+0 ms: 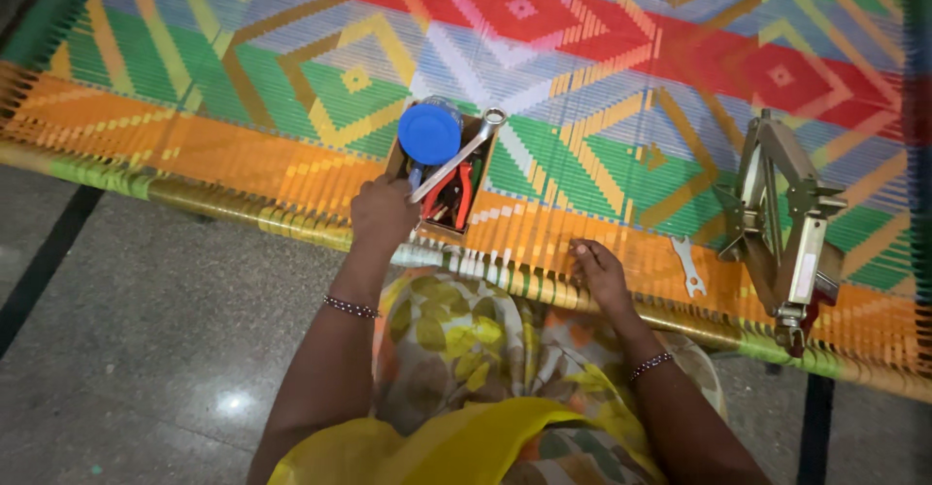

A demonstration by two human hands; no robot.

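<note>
A small open brown box [482, 155] lies on a brightly woven cot [243, 155]. In it are a blue-lidded jar [430, 133], a long silver spanner [456, 160] and red-handled pliers [464, 189]. My left hand [382, 213] rests at the box's near left corner, fingers curled against its edge and the spanner's lower end. My right hand [597, 271] lies on the cot's orange weave near the front rail, fingers bent, holding nothing.
A small flat spanner [688, 265] lies on the weave right of my right hand. A metal scissor jack [784, 228] stands further right. The cot's front rail [233, 208] runs across; grey stone floor [146, 349] lies below.
</note>
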